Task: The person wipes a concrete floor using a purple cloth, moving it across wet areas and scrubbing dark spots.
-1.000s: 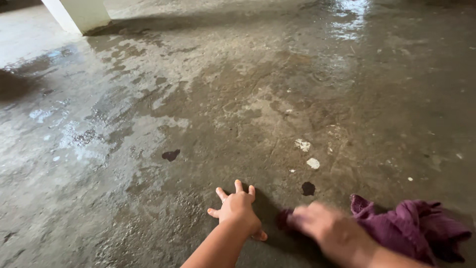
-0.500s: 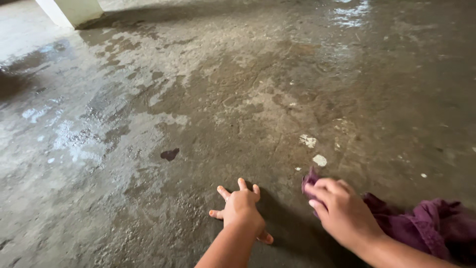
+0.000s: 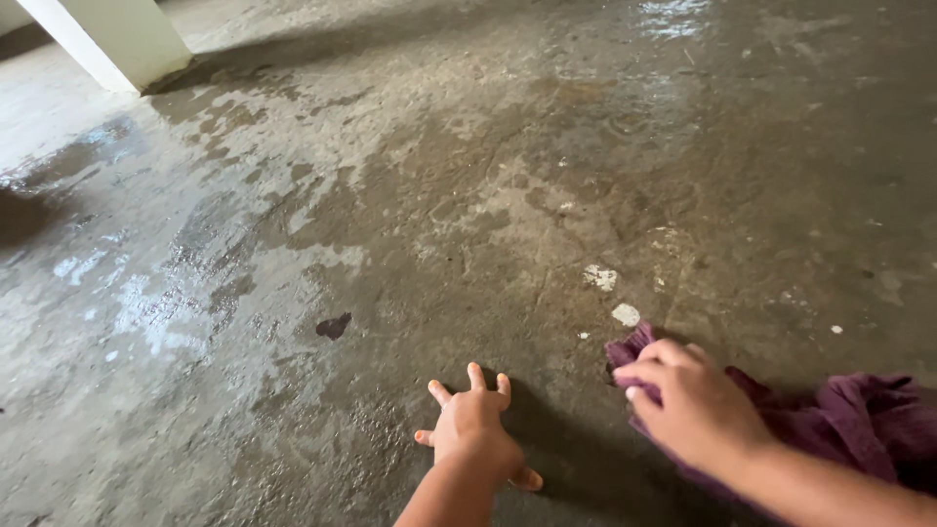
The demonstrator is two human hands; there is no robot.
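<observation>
Purple rag [image 3: 859, 425] lying on the wet floor [image 3: 410, 215], bunched up at the right. Right hand [image 3: 698, 405] gripping its front end, pressing it down near a white spot [image 3: 626, 314]. Left hand [image 3: 473, 439] resting flat, fingers spread, holding nothing. White post [image 3: 107, 39] standing far off.

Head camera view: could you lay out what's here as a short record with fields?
Surface: wet, patchy concrete floor
Left hand: flat on the floor, fingers spread, holding nothing
Right hand: pressing down on a purple cloth
Cloth: bunched, trailing off to the right
Near the cloth: two pale spots on the floor
Far left: base of a white pillar
Marks: a small dark stain
</observation>
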